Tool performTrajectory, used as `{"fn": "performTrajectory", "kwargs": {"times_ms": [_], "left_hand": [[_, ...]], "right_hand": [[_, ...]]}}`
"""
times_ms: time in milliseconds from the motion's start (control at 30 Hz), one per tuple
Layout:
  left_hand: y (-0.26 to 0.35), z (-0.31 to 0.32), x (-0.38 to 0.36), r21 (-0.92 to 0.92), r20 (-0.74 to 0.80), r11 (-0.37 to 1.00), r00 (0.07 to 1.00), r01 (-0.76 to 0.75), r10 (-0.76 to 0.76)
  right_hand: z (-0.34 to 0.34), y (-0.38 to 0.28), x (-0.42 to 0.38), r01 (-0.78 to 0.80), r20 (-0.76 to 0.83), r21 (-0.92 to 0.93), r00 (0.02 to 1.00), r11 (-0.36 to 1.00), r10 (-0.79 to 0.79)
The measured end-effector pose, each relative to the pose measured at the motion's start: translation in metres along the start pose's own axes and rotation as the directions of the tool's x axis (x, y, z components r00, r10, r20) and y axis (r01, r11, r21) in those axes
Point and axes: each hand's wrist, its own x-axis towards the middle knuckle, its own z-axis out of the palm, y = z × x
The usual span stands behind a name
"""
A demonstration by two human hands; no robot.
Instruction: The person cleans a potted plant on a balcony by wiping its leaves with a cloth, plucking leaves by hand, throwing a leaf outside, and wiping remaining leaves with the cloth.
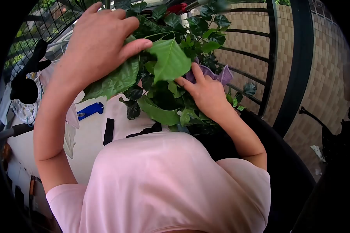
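My left hand reaches over the top left of a leafy plant, with the thumb apart from the fingers. Its thumb tip meets the edge of a broad light-green leaf. Beneath the palm and wrist lies another large, wrinkled leaf. My right hand is at the plant's right side, closed on a purple cloth that bunches out behind the fingers. Its index finger points up, and its thumb is close to the light-green leaf. Leaves partly hide what the fingertips touch.
Black railings and a thick dark post stand right of the plant, before a tiled wall. At left are a blue object, a black strip, hanging items and wire mesh. Something red shows behind the leaves.
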Motion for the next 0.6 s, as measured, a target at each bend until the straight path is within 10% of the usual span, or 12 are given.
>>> {"fn": "performTrajectory", "kwargs": {"times_ms": [67, 133, 167, 200, 267, 433, 467, 533, 600], "left_hand": [[0.023, -0.015, 0.030, 0.050, -0.355, 0.983, 0.917, -0.177, 0.183], [0.048, -0.008, 0.050, -0.228, -0.281, 0.902, 0.912, -0.366, 0.299], [0.063, -0.006, 0.061, -0.255, -0.186, 0.838, 0.874, -0.483, 0.448], [0.082, -0.003, 0.073, -0.295, -0.094, 0.756, 0.805, -0.584, 0.586], [0.135, 0.018, 0.098, 0.171, 0.234, 0.663, 0.684, -0.729, 0.691], [0.125, 0.023, 0.132, 0.427, 0.673, 0.595, 0.679, -0.681, 0.293], [0.118, 0.025, 0.129, 0.525, 0.663, 0.652, 0.743, -0.547, 0.089], [0.095, 0.015, 0.115, 0.459, 0.728, 0.694, 0.682, -0.555, 0.064], [0.063, 0.054, 0.087, 0.459, 0.526, 0.790, 0.841, -0.407, 0.128]], "right_hand": [[0.000, -0.002, 0.002, 0.026, -0.053, -0.028, 0.998, 0.999, -0.028], [0.002, -0.002, 0.002, 0.035, -0.063, -0.037, 0.997, 0.999, -0.037], [-0.004, -0.004, 0.003, -0.036, 0.179, 0.006, 0.983, 0.999, 0.035], [0.005, -0.002, 0.004, -0.066, 0.007, 0.193, 0.998, 0.979, 0.066], [0.013, -0.002, 0.005, -0.068, -0.152, 0.538, 0.973, 0.840, 0.176], [0.009, -0.002, 0.005, 0.049, -0.021, -0.024, 0.999, 0.999, -0.050], [0.005, -0.004, 0.002, 0.041, 0.057, -0.096, 0.998, 0.995, -0.035], [0.009, 0.001, 0.000, 0.071, -0.023, -0.093, 0.997, 0.993, -0.073], [0.007, 0.002, 0.002, 0.055, -0.025, -0.098, 0.998, 0.994, -0.058]]}}
